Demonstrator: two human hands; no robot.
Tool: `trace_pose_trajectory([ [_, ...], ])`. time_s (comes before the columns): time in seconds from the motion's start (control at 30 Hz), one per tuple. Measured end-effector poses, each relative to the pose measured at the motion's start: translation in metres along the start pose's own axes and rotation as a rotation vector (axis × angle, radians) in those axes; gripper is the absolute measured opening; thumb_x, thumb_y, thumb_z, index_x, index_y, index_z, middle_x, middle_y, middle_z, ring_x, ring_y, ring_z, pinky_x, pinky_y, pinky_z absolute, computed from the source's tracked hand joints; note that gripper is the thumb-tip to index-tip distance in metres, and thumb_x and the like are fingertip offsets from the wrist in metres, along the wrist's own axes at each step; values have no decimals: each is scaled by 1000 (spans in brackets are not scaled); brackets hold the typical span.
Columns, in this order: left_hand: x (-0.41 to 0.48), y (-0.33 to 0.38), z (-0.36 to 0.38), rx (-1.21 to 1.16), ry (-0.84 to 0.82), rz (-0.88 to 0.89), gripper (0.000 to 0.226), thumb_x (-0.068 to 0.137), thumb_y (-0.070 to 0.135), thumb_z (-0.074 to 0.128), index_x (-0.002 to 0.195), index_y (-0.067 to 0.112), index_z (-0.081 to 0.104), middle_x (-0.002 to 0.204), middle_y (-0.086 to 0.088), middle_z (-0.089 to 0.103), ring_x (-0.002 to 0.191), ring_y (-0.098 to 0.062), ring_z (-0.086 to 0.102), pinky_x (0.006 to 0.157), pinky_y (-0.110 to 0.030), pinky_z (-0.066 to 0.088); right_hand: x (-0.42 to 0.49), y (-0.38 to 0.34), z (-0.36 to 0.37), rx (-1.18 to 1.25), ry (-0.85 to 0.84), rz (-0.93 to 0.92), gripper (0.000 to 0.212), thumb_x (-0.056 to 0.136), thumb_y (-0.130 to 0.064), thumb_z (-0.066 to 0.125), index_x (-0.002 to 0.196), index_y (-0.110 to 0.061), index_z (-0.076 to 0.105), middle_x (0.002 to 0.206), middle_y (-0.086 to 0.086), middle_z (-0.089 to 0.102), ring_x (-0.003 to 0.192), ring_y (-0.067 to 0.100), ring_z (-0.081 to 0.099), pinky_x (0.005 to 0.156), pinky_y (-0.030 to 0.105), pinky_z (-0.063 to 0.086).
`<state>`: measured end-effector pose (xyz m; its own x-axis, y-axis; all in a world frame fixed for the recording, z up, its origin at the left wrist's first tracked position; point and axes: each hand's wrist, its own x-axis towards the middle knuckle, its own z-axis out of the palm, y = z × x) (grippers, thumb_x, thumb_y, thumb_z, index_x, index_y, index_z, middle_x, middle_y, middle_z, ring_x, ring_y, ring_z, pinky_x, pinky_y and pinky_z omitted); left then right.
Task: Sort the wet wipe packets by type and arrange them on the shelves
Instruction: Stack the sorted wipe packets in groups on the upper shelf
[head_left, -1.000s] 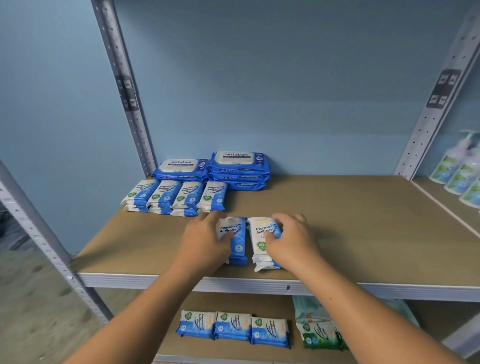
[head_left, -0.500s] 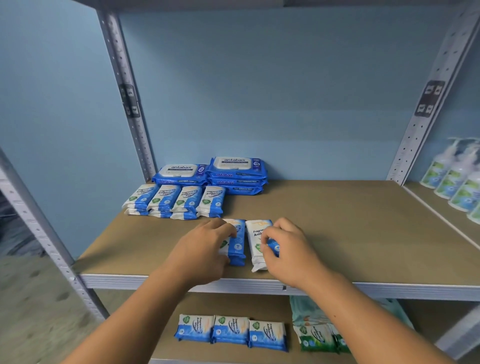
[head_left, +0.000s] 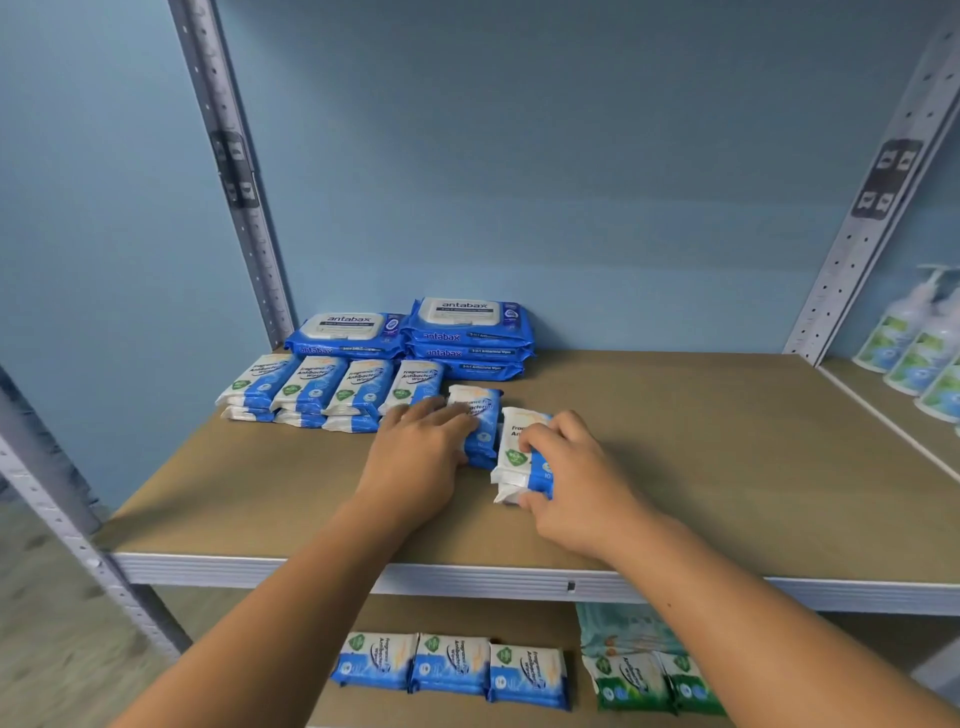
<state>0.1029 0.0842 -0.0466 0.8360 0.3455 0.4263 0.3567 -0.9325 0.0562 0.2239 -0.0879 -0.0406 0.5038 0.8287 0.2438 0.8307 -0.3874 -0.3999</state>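
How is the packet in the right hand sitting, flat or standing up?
Flat. The packet lies on the shelf with its printed face up, and the right hand grips it from the side.

Perhaps five antabax packs (head_left: 464, 314), three blue packets (head_left: 450, 663) below, two green packets (head_left: 630, 682) beside them.
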Motion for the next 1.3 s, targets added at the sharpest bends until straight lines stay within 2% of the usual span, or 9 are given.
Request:
trace_pose_trajectory([
  [0.17, 17, -8, 21, 18, 4, -213, 43, 95, 39, 61, 137, 43, 53, 166, -4, 18, 151, -39, 3, 116, -63, 11, 21, 10, 11, -41, 28, -30, 41, 82, -34, 73, 115, -32, 49, 117, -11, 33, 101, 21, 52, 85, 42, 53],
  [0.3, 20, -13, 34, -18, 63, -254, 42, 98, 41, 55, 139, 46, 51, 165, -4, 23, 152, -38, 4, 115, -64, 12, 36, 21, 21, -8, 77, -37, 35, 84, -30, 72, 114, -26, 54, 122, -9, 35, 101, 21, 53, 83, 43, 53],
  [0.47, 25, -15, 40, -47, 58, -279, 46, 101, 44, 46, 146, 49, 40, 168, -4, 13, 154, -34, -3, 115, -63, 9, 55, 31, 40, 63, 207, -35, 36, 87, -28, 74, 122, -25, 66, 124, -5, 38, 111, 23, 50, 93, 43, 50],
  [0.6, 24, -14, 37, -88, 85, -274, 51, 96, 37, 56, 145, 36, 42, 166, -4, 17, 154, -30, 6, 115, -61, 13, 68, 34, 51, 119, 305, 25, 46, 84, -21, 78, 129, -24, 68, 107, -1, 45, 97, 27, 53, 90, 44, 51],
  [0.73, 22, -13, 34, -124, 158, -264, 36, 81, 18, 63, 114, 25, 52, 156, -4, 36, 148, -29, 23, 109, -57, 21, 70, 34, 54, 55, 307, 42, 55, 81, -19, 72, 135, -27, 63, 105, -3, 47, 95, 27, 49, 89, 43, 50],
  [0.83, 22, -15, 35, -131, 179, -266, 29, 80, 15, 64, 104, 25, 52, 150, -4, 42, 143, -28, 28, 105, -55, 22, 67, 32, 53, 42, 325, 55, 61, 75, -23, 63, 136, -27, 61, 107, -4, 47, 97, 25, 48, 90, 42, 50],
  [0.97, 23, -15, 35, -138, 198, -264, 28, 80, 14, 66, 102, 25, 53, 146, -3, 45, 139, -26, 32, 104, -57, 25, 67, 30, 51, 23, 332, 101, 68, 70, -27, 53, 138, -21, 56, 111, -1, 50, 99, 27, 48, 88, 42, 50],
  [1.17, 22, -13, 34, -118, 189, -266, 31, 82, 16, 66, 109, 26, 56, 126, 3, 57, 126, -28, 41, 102, -56, 27, 68, 30, 50, 24, 379, 85, 50, 69, -15, 65, 117, -20, 57, 110, 4, 52, 98, 33, 52, 85, 46, 50],
  [1.3, 22, -13, 34, -89, 184, -270, 26, 86, 19, 64, 110, 27, 58, 120, 6, 60, 122, -30, 42, 100, -53, 27, 71, 32, 52, 24, 408, 70, 45, 72, -10, 69, 115, -21, 59, 107, 5, 52, 96, 33, 51, 82, 46, 50],
])
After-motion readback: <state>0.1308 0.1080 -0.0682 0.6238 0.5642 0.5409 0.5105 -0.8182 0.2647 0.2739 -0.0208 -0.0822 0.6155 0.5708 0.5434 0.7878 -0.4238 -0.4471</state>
